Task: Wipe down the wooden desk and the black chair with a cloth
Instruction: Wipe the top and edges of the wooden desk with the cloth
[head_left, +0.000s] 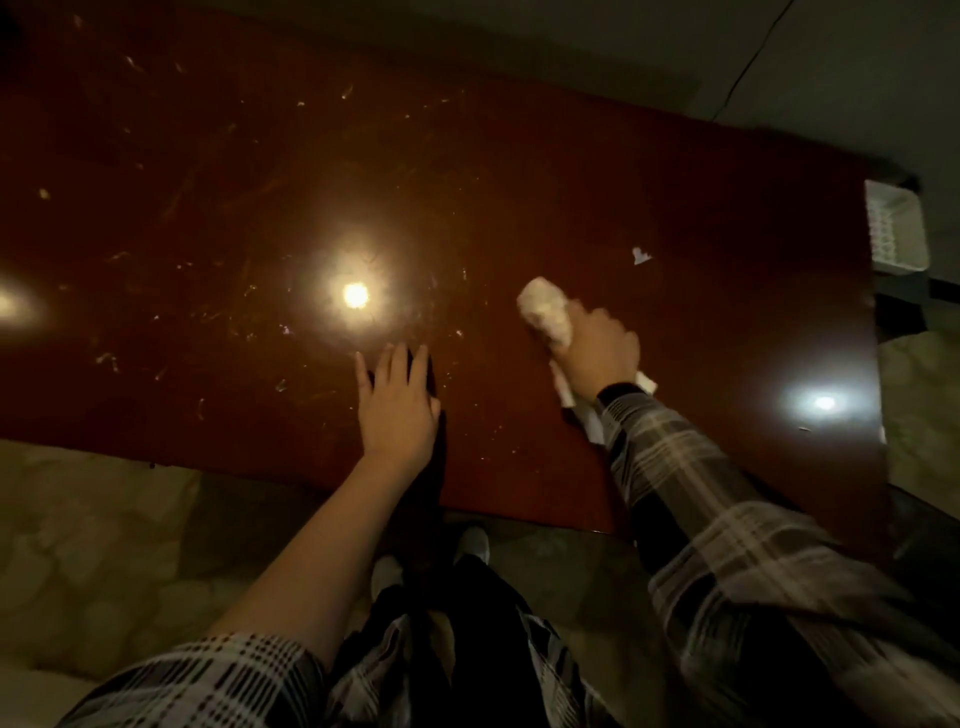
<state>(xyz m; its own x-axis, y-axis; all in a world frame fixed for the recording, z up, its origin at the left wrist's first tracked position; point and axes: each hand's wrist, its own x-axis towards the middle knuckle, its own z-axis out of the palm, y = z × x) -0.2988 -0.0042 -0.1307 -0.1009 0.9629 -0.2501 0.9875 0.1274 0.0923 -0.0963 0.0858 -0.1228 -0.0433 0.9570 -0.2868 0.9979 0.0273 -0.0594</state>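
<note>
The person stands at the near edge of a dark red-brown wooden desk (519, 182), whose glossy top mirrors three lamps as bright spots and carries pale smears and crumbs over its left half. The left hand (397, 405) lies flat on the desk with fingers straight and slightly spread, palm down, holding nothing. The right hand (597, 351) is curled round a bunched white cloth (545, 312), pressing it to the desktop right of centre; the wad sticks out past the fingers and a loose tail trails back under the plaid sleeve (701, 493). The hand and cloth are blurred, so the exact grip is hard to make out. A small white scrap (640, 255) lies on the wood just beyond the cloth, apart from it. Off the desk's right end sits a white slatted basket (896, 228). No writing or label can be read anywhere. The black chair is not in view.
</note>
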